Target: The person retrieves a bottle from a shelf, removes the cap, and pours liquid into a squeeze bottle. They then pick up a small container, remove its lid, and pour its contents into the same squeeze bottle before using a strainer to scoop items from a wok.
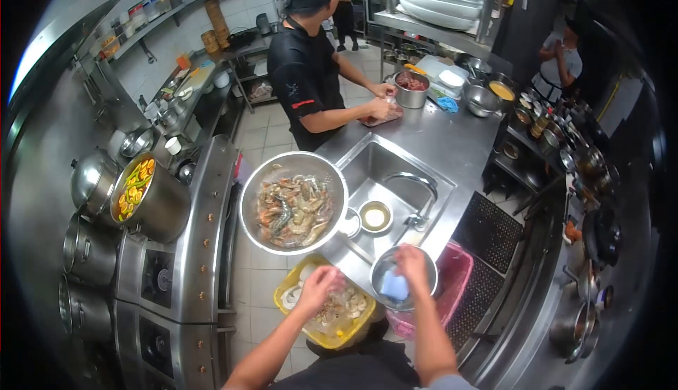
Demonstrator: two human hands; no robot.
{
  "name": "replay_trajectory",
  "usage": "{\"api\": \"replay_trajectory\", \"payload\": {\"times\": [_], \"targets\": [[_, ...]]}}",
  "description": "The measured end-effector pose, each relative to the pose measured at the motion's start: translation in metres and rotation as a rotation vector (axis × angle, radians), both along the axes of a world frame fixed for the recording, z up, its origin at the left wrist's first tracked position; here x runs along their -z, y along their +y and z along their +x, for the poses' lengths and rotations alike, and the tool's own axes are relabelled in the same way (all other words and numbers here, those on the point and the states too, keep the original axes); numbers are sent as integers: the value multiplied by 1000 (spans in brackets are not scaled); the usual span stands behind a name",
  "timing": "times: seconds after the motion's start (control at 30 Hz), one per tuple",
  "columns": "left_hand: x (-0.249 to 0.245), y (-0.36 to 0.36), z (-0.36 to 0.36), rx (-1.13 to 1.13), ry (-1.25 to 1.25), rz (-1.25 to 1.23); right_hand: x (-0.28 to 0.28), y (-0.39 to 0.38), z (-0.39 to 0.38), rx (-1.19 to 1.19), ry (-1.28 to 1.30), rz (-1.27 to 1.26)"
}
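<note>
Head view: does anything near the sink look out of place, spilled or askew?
The big bowl of prawns sits at the corner of the counter beside the sink. Much of it seems to overhang the edge above the floor tiles, which looks precarious. No spill shows there.

Your cloth [394,288] is pale blue; its bowl [376,270] silver; the basket [282,295] yellow; the bin [462,266] pink; the prawns [293,210] grey and orange; the tabletop [438,136] steel-grey.

steel counter [452,143] with sink [385,168], bowl of prawns [294,203] on its edge, small bowl [378,268], pot of meat [412,91]
</note>
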State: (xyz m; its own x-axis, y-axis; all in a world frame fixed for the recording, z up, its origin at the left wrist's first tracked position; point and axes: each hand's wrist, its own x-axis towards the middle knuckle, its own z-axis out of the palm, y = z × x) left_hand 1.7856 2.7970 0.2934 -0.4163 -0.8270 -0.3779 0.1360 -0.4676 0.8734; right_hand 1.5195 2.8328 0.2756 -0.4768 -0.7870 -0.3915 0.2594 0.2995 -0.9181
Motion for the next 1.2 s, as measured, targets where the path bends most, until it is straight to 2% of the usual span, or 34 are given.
{"api": "replay_trajectory", "payload": {"times": [0.07, 0.13, 0.2, 0.23, 0.3, 0.37, 0.4, 0.47, 0.5, 0.57, 0.6, 0.63, 0.67, 0.7, 0.73, 0.77, 0.8, 0.83, 0.9, 0.97, 1.07, 1.2], "targets": [[-9, -15, -41, -88, 188, 82, -17, -8, 44, -54, -205, -230], [4, -37, -70, -135, 346, 129, -8, -22, 98, -225, -101, -541], [1, -53, -89, -234, 484, 223, -51, -20, 116, -444, 448, -395], [8, -51, -93, -236, 535, 204, -45, -30, 106, -441, 434, -389], [-4, -48, -113, -238, 586, 166, -17, -63, 77, -506, 630, -348], [-48, -28, -144, -110, 517, -14, -6, -83, 54, -502, 592, -356], [-33, -38, -145, -121, 518, -31, -4, -93, 45, -496, 564, -356], [5, -71, -147, -367, 416, 184, -1, -88, 44, -595, 571, -401], [-12, -85, -146, -453, 394, 314, -8, -74, 44, -650, 548, -472], [-8, -102, -141, -446, 450, 351, -11, -76, 25, -703, 527, -554], [-2, -107, -139, -436, 498, 404, -4, -82, 3, -803, 412, -504], [7, -109, -136, -365, 444, 312, 0, -85, -18, -904, 293, -449], [8, -111, -139, -377, 443, 301, -25, -87, -40, -838, 460, -243], [9, -111, -144, -374, 471, 275, -6, -102, -55, -839, 845, -130], [9, -110, -150, -373, 500, 247, -5, -101, -70, -788, 1074, -135], [-2, -105, -156, -360, 434, 242, 30, -112, -85, -818, 1280, -139], [-2, -106, -159, -381, 438, 227, 24, -116, -94, -967, 1352, -10], [-2, -106, -161, -362, 424, 263, 35, -119, -100, -979, 1414, -21], [-3, -105, -162, -335, 382, 282, 72, -137, -112, -994, 1427, -26], [-6, -104, -158, -342, 375, 279, 77, -141, -116, -1005, 1437, -20], [-6, -107, -151, -343, 361, 294, 78, -143, -119, -894, 1380, -24], [10, -113, -153, -343, 334, 348, 77, -145, -116, -765, 1489, 46]]}}
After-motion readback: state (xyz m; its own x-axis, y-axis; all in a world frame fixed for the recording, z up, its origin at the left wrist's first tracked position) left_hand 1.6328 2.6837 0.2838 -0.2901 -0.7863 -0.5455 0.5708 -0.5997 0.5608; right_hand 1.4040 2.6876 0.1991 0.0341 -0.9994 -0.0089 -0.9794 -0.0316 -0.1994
